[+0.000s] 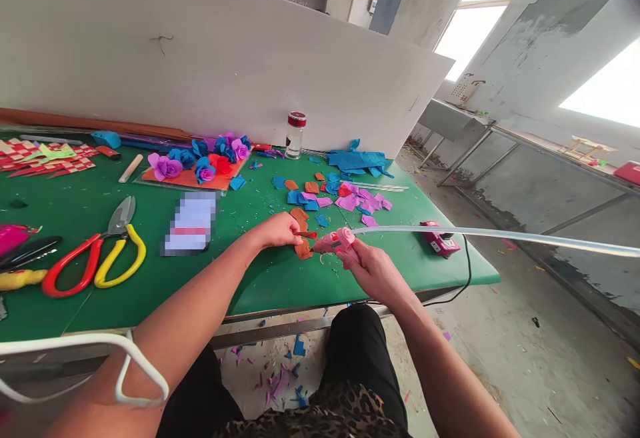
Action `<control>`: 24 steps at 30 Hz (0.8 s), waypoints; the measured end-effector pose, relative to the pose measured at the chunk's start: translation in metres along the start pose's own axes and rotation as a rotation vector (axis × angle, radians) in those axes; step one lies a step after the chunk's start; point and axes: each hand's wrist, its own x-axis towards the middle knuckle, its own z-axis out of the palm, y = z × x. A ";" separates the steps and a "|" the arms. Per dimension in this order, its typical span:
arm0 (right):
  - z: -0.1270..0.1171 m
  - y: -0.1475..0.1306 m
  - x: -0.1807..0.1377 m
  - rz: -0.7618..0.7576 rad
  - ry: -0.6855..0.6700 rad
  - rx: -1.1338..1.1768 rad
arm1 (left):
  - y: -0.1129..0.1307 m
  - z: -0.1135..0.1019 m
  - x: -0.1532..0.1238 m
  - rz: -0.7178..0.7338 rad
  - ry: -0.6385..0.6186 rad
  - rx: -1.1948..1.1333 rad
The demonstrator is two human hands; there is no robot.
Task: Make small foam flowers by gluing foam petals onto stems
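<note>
My right hand (367,266) grips a pink hot glue gun (343,241), its nozzle pointing left. A long clear glue stick (480,233) runs out of the gun's back toward the right edge. My left hand (281,230) pinches a small rolled piece of orange-brown crepe paper (306,234), close to the nozzle; whether they touch I cannot tell. Beneath it on the green table lie flat orange-brown crepe paper pieces (303,251). Blue, purple and orange cut pieces (353,199) are scattered just beyond both hands.
Red-and-yellow-handled scissors (100,251) and a phone-like blurred rectangle (191,223) lie left. Paper flowers (205,161) rest on an orange sheet. A red-lidded jar (295,137) stands by the white board (225,58). A pink box-shaped device (440,239) with a black cable sits right.
</note>
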 end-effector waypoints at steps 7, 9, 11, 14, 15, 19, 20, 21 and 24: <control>-0.002 -0.003 0.001 0.007 -0.009 -0.045 | -0.001 0.000 0.001 0.010 0.003 -0.002; -0.003 -0.003 0.000 0.012 0.003 -0.039 | -0.001 0.000 0.001 0.011 0.009 -0.005; -0.003 -0.003 0.000 0.009 0.010 -0.027 | -0.001 0.000 0.001 0.009 0.013 -0.008; -0.002 -0.002 0.001 -0.004 0.008 -0.033 | -0.001 0.000 0.000 0.009 0.011 -0.012; -0.001 -0.001 0.001 -0.005 0.004 -0.042 | -0.001 0.000 0.000 0.010 0.009 -0.013; 0.000 0.000 0.002 0.010 -0.001 -0.061 | -0.001 0.000 0.001 0.008 0.001 -0.009; 0.000 -0.001 0.002 0.014 0.001 -0.062 | -0.001 0.000 0.001 0.006 0.000 -0.007; -0.001 -0.001 0.002 0.015 0.002 -0.063 | -0.001 0.000 0.001 0.001 -0.001 -0.007; -0.002 -0.001 0.001 0.012 0.003 -0.060 | 0.001 0.000 0.000 -0.009 0.006 -0.014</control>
